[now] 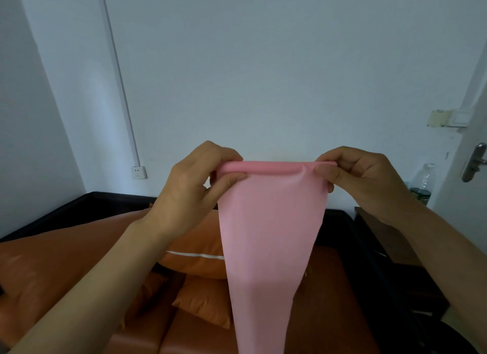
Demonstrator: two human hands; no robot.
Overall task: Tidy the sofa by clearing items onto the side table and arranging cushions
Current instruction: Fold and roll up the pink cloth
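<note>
Both hands clamp the cloth (268, 222) by its top edge: left hand (195, 185) pinches one corner, right hand (363, 179) the other, thumbs in front. Cloth is stretched taut between the pinches and hangs below them, narrowing toward the bottom of view, above the sofa (324, 287) and cushions (195, 258). Risks, as judged: either pinch is shallow, so one corner could slip and the cloth drop onto the cushions; the hanging tail could drag across them; side table (390, 243), beyond the right grip, carries a bottle (423, 182) a swing could topple.
</note>
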